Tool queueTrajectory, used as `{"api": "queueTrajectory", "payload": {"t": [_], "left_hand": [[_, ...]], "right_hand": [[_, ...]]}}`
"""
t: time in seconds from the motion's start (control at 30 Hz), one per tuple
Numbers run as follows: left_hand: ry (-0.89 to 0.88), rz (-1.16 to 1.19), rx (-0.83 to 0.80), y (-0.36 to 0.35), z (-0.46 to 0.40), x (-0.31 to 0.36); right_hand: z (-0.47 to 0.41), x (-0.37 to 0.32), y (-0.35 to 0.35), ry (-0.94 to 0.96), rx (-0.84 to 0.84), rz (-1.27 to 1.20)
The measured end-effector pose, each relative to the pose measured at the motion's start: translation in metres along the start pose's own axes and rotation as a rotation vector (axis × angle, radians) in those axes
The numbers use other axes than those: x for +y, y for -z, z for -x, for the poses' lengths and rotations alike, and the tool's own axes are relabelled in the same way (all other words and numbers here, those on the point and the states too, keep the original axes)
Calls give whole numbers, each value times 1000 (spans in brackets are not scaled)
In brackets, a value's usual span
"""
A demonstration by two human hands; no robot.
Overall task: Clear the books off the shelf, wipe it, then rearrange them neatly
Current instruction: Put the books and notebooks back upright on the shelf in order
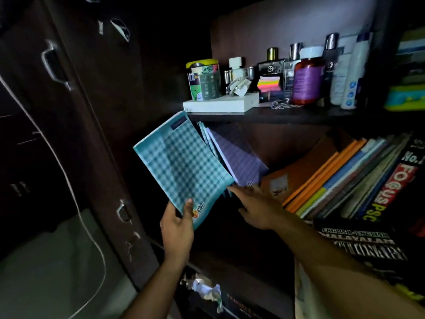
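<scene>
Books half off the shelf

Teal checked notebook (181,166), frame centre, is pinched at its corner by the left hand (177,229). Right hand (255,208), fingers extended, touches the purple notebooks (239,157); unsupported, they could slide out.

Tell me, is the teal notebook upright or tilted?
Tilted: the teal notebook leans left, its lower corner held by the left hand.

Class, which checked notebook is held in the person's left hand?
The teal checked notebook, gripped at its lower corner by the left hand; the purple checked notebook leans on the shelf.
</scene>
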State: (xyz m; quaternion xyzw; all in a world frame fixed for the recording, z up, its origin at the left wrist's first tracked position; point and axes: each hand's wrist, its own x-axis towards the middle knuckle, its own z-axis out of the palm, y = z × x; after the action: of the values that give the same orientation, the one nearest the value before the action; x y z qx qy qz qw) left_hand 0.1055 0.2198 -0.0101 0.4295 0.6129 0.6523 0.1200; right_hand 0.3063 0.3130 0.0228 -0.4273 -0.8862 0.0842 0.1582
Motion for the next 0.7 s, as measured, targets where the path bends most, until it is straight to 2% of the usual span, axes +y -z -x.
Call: {"api": "queueTrajectory", "payload": {"t": [0.07, 0.2, 0.37, 0.53, 0.7], "left_hand": [[-9, -2, 0, 0, -1, 0], [-63, -59, -10, 1, 3, 2], [-70, -114, -170, -1, 4, 5], [7, -109, -200, 0, 0, 5], [8, -57, -178, 2, 5, 9]], "right_hand": [[0, -1, -2, -48, -25, -2], [-7, -11, 5, -174, 157, -4], [-3, -2, 17, -287, 281, -38], [0, -12, 22, -296, 295, 24], [2, -14, 31, -335, 223, 17]]}}
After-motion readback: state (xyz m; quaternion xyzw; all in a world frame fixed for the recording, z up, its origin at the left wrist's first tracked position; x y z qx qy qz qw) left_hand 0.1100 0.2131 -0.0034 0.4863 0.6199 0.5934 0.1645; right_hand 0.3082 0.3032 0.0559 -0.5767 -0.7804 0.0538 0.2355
